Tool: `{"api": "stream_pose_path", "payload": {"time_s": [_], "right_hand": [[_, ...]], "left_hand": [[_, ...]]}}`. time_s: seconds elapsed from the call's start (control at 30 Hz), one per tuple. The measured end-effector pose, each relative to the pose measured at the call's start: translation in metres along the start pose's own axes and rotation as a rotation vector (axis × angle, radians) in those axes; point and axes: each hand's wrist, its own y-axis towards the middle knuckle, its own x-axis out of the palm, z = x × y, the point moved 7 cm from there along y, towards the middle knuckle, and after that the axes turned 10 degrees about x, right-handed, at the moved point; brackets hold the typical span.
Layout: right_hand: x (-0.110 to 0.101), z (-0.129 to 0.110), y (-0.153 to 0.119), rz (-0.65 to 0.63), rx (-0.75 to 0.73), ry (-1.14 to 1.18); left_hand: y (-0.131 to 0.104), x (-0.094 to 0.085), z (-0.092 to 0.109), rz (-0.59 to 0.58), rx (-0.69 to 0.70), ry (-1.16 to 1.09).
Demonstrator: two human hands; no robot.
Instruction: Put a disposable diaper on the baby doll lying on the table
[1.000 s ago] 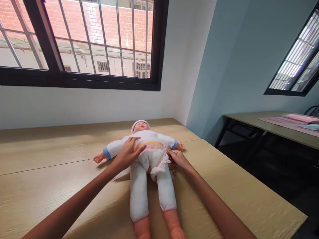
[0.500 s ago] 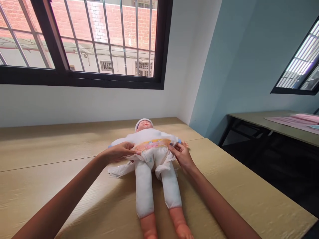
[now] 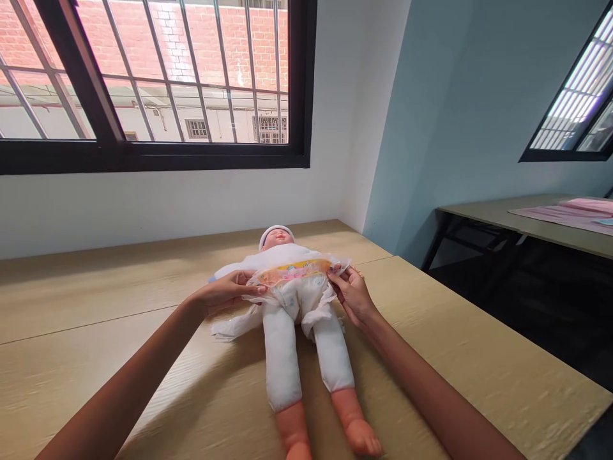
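A baby doll [image 3: 282,358] with a white cloth body and a white cap lies on its back, feet toward me. Between its legs and over its belly runs a white diaper [image 3: 299,292], its front panel printed in orange, yellow and pink. My left hand [image 3: 232,291] pinches the panel's left edge between thumb and fingers. At the opposite edge, my right hand [image 3: 353,294] grips the panel's corner in the same way. A white side flap of the diaper lies spread on the table left of the doll's hip. The doll's far hand is mostly hidden behind my right hand.
The doll rests on a light wooden table [image 3: 167,383] that meets a white wall below a barred window [image 3: 201,156]. Past the table's right edge is a dark gap. Further right stands a second table [image 3: 479,211] with a pink cloth [image 3: 565,214] on it.
The diaper's front panel now lies higher and flatter on the belly, its right corner pulled outward. Both hands keep hold of its edges. The view has shifted slightly.
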Motion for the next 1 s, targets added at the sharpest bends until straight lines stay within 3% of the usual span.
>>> {"api": "stream_pose_path", "payload": {"time_s": [0.4, 0.67, 0.83, 1.0], "right_hand": [[-0.009, 0.014, 0.004, 0.047, 0.059, 0.008], [-0.011, 0.014, 0.009, 0.052, 0.018, -0.096], [-0.012, 0.013, 0.008, 0.032, -0.021, -0.192], [-0.015, 0.017, 0.012, 0.040, -0.057, -0.239]], "left_hand": [[0.003, -0.013, -0.012, 0.111, -0.070, -0.085], [0.004, -0.014, -0.016, 0.076, -0.078, -0.111], [0.005, -0.014, -0.019, 0.051, -0.073, -0.039], [0.006, -0.028, -0.028, 0.104, -0.061, 0.138]]}}
